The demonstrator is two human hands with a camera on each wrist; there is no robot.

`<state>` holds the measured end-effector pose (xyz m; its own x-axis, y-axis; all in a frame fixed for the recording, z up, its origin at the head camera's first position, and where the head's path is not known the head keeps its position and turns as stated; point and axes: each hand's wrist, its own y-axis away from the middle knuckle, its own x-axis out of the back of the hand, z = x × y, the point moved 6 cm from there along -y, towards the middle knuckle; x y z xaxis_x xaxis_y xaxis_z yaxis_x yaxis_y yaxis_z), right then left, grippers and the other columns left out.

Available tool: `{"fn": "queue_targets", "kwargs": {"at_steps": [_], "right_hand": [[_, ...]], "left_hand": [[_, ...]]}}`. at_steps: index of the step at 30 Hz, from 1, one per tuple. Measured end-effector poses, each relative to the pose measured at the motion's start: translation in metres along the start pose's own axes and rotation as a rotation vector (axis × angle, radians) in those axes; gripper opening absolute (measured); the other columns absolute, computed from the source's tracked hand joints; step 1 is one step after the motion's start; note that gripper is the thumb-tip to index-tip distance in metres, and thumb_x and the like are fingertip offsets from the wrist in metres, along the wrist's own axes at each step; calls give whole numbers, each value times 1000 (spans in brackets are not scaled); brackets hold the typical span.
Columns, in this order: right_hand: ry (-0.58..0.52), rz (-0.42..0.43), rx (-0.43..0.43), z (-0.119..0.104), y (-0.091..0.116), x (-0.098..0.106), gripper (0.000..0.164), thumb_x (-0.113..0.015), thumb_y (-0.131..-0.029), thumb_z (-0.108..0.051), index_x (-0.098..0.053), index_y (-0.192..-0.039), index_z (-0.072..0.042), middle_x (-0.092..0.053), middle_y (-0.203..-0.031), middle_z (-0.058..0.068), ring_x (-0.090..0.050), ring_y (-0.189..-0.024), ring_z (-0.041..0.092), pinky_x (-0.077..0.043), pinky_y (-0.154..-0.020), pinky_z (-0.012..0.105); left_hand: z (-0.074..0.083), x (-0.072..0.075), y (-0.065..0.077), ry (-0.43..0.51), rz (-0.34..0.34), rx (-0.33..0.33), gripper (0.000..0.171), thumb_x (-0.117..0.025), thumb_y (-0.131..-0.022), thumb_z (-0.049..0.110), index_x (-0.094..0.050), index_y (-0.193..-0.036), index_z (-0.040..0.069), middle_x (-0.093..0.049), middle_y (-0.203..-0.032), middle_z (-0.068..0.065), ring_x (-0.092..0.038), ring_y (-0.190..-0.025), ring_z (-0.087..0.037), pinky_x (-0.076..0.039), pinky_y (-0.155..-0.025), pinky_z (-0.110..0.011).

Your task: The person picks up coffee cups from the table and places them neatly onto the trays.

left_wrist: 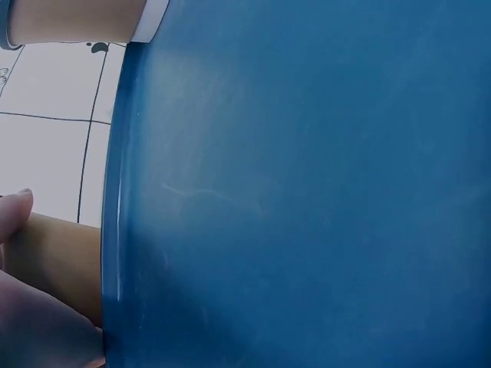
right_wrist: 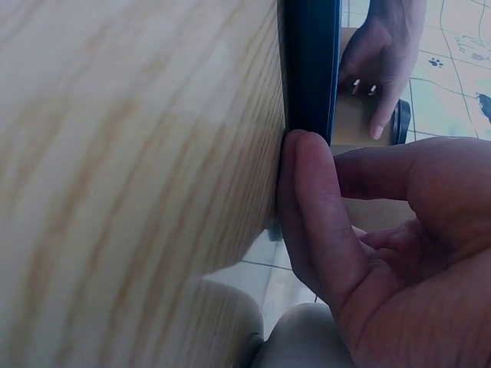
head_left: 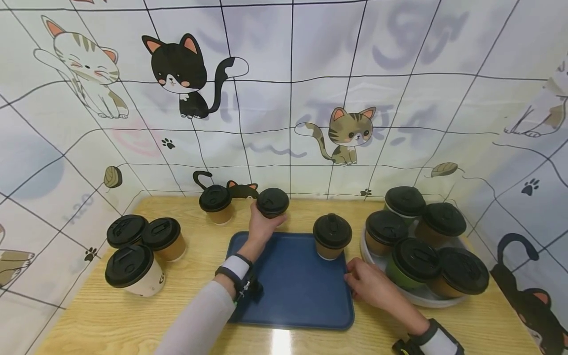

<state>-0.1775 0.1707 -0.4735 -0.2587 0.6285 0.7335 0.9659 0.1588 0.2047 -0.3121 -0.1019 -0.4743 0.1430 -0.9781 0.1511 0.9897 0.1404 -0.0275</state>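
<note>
Beyond the far edge of a blue tray [head_left: 301, 286], my left hand [head_left: 262, 228] grips a paper cup with a black lid [head_left: 272, 201]. Its brown side [left_wrist: 61, 264] shows past the tray rim in the left wrist view, with the thumb lying along it. My right hand [head_left: 370, 283] pinches the tray's right edge, and its fingertips [right_wrist: 313, 157] press against the rim in the right wrist view. Upright on the tray's far right corner stands a brown cup with a black lid [head_left: 332, 231].
Left of my left hand stands another lidded brown cup [head_left: 216, 204]. Three lidded cups, including a white one [head_left: 142, 276], cluster at the table's left. At the right, a round white tray [head_left: 428, 301] holds several lidded cups, close beside my right hand. A cat-print wall covering [head_left: 266, 108] borders the wooden table [head_left: 191, 296].
</note>
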Motion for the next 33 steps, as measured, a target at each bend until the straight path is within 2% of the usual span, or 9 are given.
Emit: {"fn": "queue_targets", "kwargs": {"at_steps": [9,13,21,29,33], "right_hand": [[-10,-5,3,-2,-1,0,14,-66,-100,-6,-62,-112,1,-59,-66,0,-61,-56,14,-46,-52,30],[-13,-2,2,0,-1,-1,14,-66,-99,-5,-62,-111,1,-59,-66,0,-60,-55,14,-47,-51,30],[-10,-5,-8,1,0,-2,13,-65,-99,-5,-61,-110,1,-58,-66,1,-60,-56,14,-46,-52,29],[-20,-10,9,0,1,-2,14,-64,-100,-5,-60,-112,1,-59,-66,0,-61,-56,14,-46,-51,29],[-30,-15,20,-1,1,-2,13,-64,-101,-5,-60,-112,1,-59,-67,0,-61,-57,13,-47,-51,28]], "left_hand": [[0,4,0,-18,8,-4,92,-85,-83,7,-27,-156,3,-46,-150,-23,-44,-141,-39,-36,-115,-54],[5,4,5,-4,-12,-8,89,-86,-84,11,-30,-154,6,-49,-148,-20,-46,-139,-37,-39,-112,-54],[26,4,20,7,-68,-65,88,-88,-83,14,-34,-151,9,-49,-148,-17,-47,-139,-34,-41,-110,-55],[46,11,45,30,-179,-111,87,-88,-82,17,-36,-152,14,-50,-146,-11,-49,-137,-31,-42,-109,-56],[51,13,54,27,-221,-146,88,-88,-83,16,-35,-153,14,-49,-147,-9,-48,-138,-29,-41,-111,-55]]}}
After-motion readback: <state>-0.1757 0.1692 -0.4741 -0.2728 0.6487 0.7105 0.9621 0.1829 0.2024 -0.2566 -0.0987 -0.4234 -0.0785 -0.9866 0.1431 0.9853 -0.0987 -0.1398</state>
